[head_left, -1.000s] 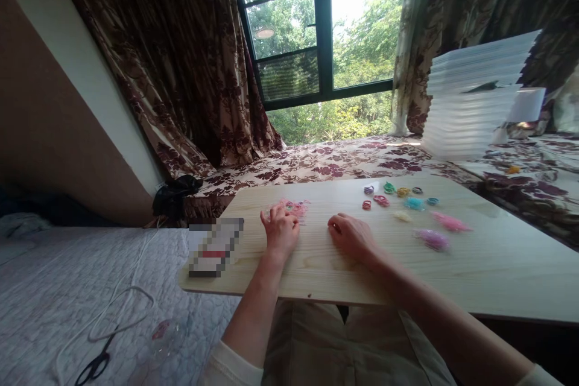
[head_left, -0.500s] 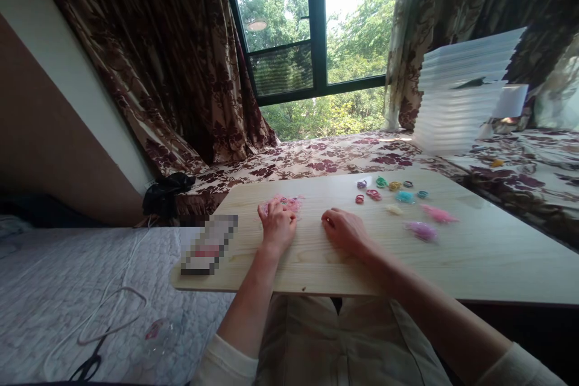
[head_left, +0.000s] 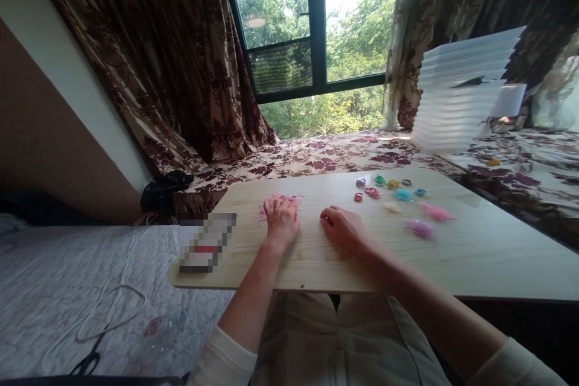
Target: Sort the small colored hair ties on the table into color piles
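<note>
On the pale wooden table [head_left: 271,271], my left hand [head_left: 283,223] rests over a loose heap of mostly pink small elastic bands [head_left: 296,199]. Its fingers are spread and bent down onto the heap; the fingertips are partly hidden. To the right, my right hand [head_left: 344,227] lies on the tabletop with fingers curled together; whatever is between them, if anything, is too small to make out. Beyond it are sorted piles: purple bands [head_left: 420,228], pink bands [head_left: 436,212], pale yellow bands [head_left: 393,208] and light blue bands [head_left: 403,195]. Several small coloured clusters, including green bands [head_left: 380,180], sit farther back.
A blurred-out flat object [head_left: 208,244] lies at the table's left side. On the bed at left are a white cable [head_left: 117,289], scissors [head_left: 88,362] and a clear plastic bag [head_left: 160,332]. A stack of translucent sheets or trays [head_left: 461,96] stands behind, near the window.
My left hand has shifted slightly right and turned, its fingers now reaching over the near side of the pink heap. My right hand stays nearly in place, fingers still curled.
</note>
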Demonstrator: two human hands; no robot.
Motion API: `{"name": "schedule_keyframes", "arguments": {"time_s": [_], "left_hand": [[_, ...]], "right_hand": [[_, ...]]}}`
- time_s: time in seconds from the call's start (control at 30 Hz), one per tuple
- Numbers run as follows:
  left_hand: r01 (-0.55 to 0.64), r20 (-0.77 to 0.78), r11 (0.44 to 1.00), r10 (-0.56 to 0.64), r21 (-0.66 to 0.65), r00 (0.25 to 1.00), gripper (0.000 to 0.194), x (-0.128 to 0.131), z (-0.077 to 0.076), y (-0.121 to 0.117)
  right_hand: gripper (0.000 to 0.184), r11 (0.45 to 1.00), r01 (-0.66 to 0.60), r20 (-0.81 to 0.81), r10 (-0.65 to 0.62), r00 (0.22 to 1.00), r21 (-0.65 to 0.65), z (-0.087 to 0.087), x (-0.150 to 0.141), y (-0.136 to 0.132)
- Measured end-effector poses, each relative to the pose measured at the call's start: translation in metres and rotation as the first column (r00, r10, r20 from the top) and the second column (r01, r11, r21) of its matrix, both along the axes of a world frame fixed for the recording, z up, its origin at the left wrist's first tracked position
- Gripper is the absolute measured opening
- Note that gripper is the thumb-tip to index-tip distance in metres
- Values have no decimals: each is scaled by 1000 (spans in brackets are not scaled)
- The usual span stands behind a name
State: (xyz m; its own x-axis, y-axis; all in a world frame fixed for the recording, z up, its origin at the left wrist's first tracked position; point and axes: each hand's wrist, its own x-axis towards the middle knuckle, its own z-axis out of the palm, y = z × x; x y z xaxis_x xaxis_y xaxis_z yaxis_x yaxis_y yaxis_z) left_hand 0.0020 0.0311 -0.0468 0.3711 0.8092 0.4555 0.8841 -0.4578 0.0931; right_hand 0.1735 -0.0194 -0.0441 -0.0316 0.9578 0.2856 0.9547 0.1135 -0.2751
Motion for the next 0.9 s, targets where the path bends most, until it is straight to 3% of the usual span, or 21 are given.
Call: {"name": "schedule_keyframes", "arguments": {"time_s": [0.4, 0.9], "left_hand": [[306, 9, 950, -307, 67, 952, 13, 9, -2, -10], [308, 91, 950, -311, 45, 946, 14, 11, 0, -12]], "right_hand": [[30, 999, -46, -45, 45, 998, -12, 2, 0, -2], [29, 999, -49, -10, 49, 999, -14, 5, 0, -3]]}}
